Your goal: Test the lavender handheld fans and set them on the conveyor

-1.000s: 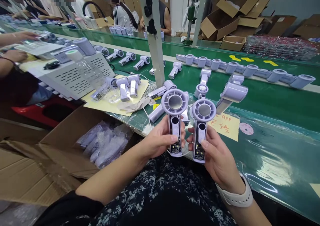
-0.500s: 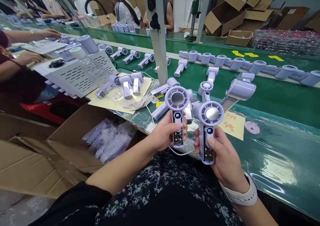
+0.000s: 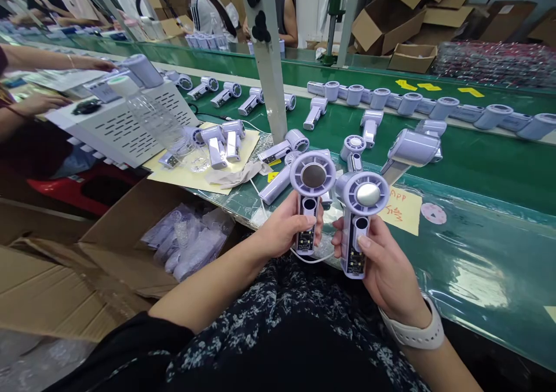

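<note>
My left hand [image 3: 289, 224] is closed around the handle of a lilac handheld fan [image 3: 313, 173], its thumb resting on the front below a dark round display. In my right hand [image 3: 384, 256] is a second lilac handheld fan [image 3: 367, 194], gripped by the handle with the thumb just under its dark display. Both fans stand roughly upright, side by side, with bare circuit boards showing in their lower handles. Just beyond them, more lilac fans lie on the bench, among them a large-headed one [image 3: 413, 147] and a smaller one [image 3: 354, 144].
A slotted white metal box [image 3: 143, 123] stands on the left near a co-worker's arms. Below it an open carton [image 3: 117, 241] holds bagged parts. A grey post [image 3: 271, 68] rises from the bench. Fans line the green conveyor [image 3: 478, 166]. A yellow note [image 3: 402, 209] lies to the right.
The lit "20" on both fans' displays has gone dark. My left hand's fan has tilted slightly, its head appearing a little larger. Both hands keep their hold.
</note>
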Action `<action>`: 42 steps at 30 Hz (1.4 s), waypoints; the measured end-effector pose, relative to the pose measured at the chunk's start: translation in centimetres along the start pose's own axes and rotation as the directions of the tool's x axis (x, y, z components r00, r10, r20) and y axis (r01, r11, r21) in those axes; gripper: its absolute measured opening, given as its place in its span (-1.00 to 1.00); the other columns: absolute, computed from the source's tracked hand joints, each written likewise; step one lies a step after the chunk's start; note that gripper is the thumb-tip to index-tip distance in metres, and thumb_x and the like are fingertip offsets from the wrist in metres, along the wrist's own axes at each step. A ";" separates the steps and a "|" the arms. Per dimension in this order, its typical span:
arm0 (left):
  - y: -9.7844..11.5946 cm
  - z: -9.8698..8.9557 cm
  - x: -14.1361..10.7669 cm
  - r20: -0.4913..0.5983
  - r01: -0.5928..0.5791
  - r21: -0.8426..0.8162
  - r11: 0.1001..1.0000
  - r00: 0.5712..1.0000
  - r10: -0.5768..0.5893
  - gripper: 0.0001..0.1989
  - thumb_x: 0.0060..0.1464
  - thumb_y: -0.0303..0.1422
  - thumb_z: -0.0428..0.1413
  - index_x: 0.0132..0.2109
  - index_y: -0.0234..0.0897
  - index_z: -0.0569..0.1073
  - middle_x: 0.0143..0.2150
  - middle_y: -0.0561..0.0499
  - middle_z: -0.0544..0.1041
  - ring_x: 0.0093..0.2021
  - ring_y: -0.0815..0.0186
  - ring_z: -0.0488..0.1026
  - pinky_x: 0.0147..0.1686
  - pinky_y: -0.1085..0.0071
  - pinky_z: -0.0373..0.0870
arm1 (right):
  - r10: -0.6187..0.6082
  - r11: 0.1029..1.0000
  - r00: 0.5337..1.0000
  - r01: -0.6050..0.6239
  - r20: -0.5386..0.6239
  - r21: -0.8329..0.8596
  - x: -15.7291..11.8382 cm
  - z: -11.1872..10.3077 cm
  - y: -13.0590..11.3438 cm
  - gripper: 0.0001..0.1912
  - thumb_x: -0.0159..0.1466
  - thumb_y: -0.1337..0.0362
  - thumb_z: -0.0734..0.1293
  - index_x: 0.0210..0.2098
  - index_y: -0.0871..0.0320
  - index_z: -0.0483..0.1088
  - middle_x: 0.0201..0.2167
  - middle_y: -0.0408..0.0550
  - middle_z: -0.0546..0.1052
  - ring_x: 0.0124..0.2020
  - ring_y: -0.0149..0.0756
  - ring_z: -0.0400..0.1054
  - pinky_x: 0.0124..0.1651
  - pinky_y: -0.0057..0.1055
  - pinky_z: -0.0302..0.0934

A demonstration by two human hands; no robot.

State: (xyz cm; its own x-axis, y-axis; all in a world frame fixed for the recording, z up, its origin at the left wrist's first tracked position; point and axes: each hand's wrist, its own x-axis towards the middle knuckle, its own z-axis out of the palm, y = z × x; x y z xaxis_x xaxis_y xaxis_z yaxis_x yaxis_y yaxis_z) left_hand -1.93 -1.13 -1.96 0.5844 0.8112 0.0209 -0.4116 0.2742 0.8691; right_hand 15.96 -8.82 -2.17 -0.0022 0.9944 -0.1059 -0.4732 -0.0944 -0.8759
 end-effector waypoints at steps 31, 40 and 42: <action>-0.4 0.8 -1.2 -0.006 0.070 0.031 0.997 0.998 -0.070 -0.49 0.21 0.08 0.12 0.06 -0.10 0.14 -0.27 0.02 0.64 -0.51 0.16 0.61 -0.58 0.32 0.51 | 0.139 0.973 0.989 -0.127 -0.049 0.191 -0.1 -0.3 -0.2 -0.67 0.39 -0.05 0.35 -0.12 0.05 0.59 -0.16 0.05 0.66 -0.17 -0.05 0.58 -0.14 -0.08 0.55; 1.7 1.9 -2.1 0.054 0.078 0.046 0.996 0.995 -0.081 -0.55 0.23 -0.04 0.21 0.05 -0.11 0.18 -0.16 -0.05 0.63 -0.27 0.14 0.66 -0.29 0.25 0.59 | 0.081 0.982 0.987 -0.054 -0.139 0.183 -0.8 0.2 -2.2 -0.79 0.34 0.05 0.42 -0.15 -0.01 0.63 -0.09 0.03 0.68 -0.08 0.08 0.59 -0.12 0.04 0.57; 1.4 1.8 -1.9 0.065 0.094 0.010 0.996 0.993 -0.094 -0.55 0.23 -0.06 0.23 0.06 -0.14 0.22 -0.12 -0.08 0.63 -0.23 0.14 0.66 -0.20 0.20 0.60 | 0.107 0.977 0.983 -0.076 -0.152 0.199 -0.6 0.2 -2.1 -0.74 0.38 0.04 0.33 -0.17 0.00 0.62 -0.09 0.03 0.66 -0.07 0.06 0.57 -0.11 0.03 0.56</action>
State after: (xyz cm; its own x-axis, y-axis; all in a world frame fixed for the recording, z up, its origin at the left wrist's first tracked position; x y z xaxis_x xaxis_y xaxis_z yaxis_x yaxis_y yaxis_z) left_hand -2.31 -3.19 0.17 0.6651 0.7462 -0.0287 -0.3483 0.3439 0.8721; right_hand 16.83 -9.21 -0.18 0.0807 0.9597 -0.2690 -0.6372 -0.1579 -0.7544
